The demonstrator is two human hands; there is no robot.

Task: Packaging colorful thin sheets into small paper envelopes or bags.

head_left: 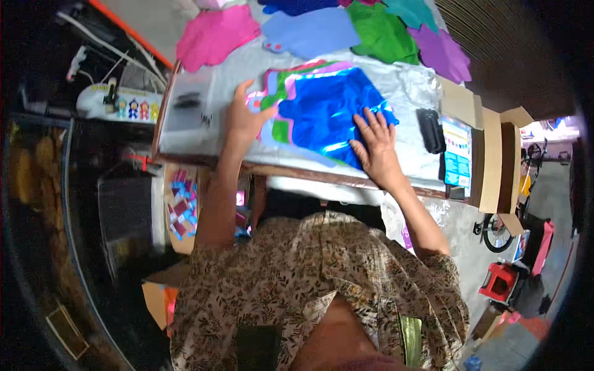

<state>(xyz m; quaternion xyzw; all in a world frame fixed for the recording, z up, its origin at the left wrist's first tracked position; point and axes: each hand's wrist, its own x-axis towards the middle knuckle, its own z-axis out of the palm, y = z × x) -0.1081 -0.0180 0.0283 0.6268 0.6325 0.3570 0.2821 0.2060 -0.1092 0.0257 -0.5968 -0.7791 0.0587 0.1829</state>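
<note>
A shiny blue foil piece (331, 108), flat with an irregular outline, lies on the table in front of me. From under its left side show the edges of pink, green and light blue flat pieces (281, 130), stacked together. My right hand (378, 148) rests on the lower right part of the blue foil, palm down with the fingers stretched out. At the stack's left edge is my left hand (247, 117), thumb and forefinger spread apart. Its thumb reaches to the coloured edges; whether it presses on them I cannot tell.
Along the table's far side lie flat pieces in pink (218, 37), light blue (312, 31), green (385, 37) and purple (440, 52). A black bundle (431, 131) and a blue printed package (456, 154) are at the right, beside an open cardboard box (490, 161). Clear plastic (189, 102) covers the left end.
</note>
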